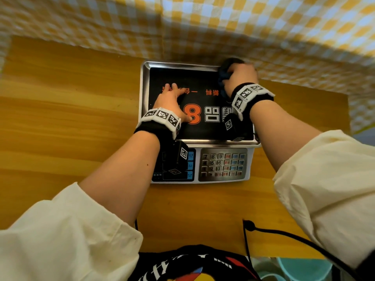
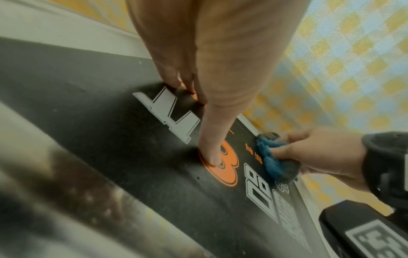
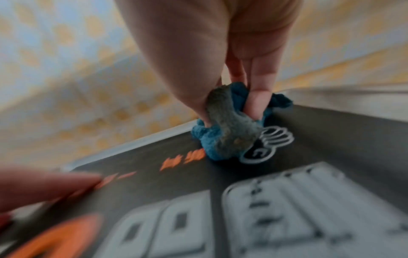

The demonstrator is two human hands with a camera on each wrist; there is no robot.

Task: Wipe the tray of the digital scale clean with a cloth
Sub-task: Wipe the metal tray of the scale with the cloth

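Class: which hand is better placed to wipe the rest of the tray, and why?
Right hand: it grips the cloth on the tray's far right corner. The left hand only presses flat, steadying.

- The tray (image 1: 144, 82) has a rim of shiny, smooth metal.
- Its flat part carries a matt black sheet (image 1: 203, 128) with orange and white print; the material cannot be told.
- The cloth (image 3: 223, 136) is fluffy, rough terry fabric, blue and grey.
- The table (image 1: 71, 122) looks like smooth wood.
- The keypad (image 1: 223, 164) looks like brushed metal.
- The checked backdrop (image 1: 182, 27) is soft woven fabric.
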